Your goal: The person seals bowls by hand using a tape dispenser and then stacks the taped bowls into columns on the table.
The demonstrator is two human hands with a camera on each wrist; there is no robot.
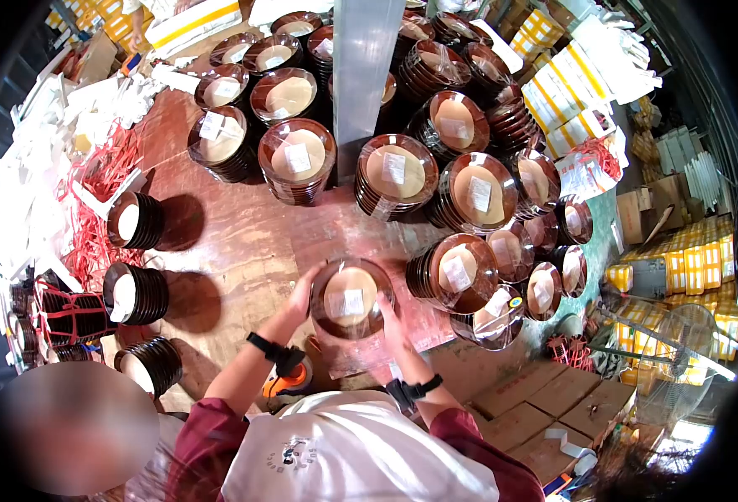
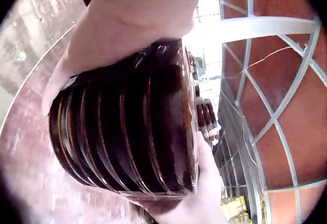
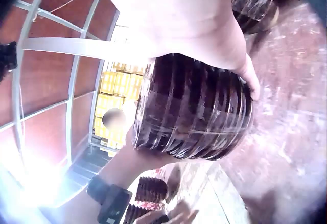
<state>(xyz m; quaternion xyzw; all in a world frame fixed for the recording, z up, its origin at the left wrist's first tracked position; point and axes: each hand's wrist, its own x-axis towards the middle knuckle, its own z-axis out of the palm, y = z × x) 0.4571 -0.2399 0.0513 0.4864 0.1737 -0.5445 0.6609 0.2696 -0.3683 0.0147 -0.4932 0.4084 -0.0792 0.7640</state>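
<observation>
A plastic-wrapped stack of dark brown bowls (image 1: 333, 289), tan inside with a white paper label (image 1: 353, 301), is between both hands near the table's front edge. My left hand (image 1: 304, 293) grips its left side, thumb and fingers spread around it. On the opposite side, my right hand (image 1: 392, 322) holds the stack the same way. In the left wrist view the ribbed side of the bowls (image 2: 117, 127) lies under the left hand (image 2: 127, 25). The right wrist view shows clear film over the bowls (image 3: 189, 111) beneath the right hand (image 3: 199, 25).
Wrapped bowl stacks (image 1: 298, 159) crowd the table's back and right, around a metal post (image 1: 365, 84). Several stacks (image 1: 139, 294) stand at left beside red straps (image 1: 101, 201). An orange tape dispenser (image 1: 289, 378) lies near the left forearm. Another person (image 1: 76, 427) is at lower left.
</observation>
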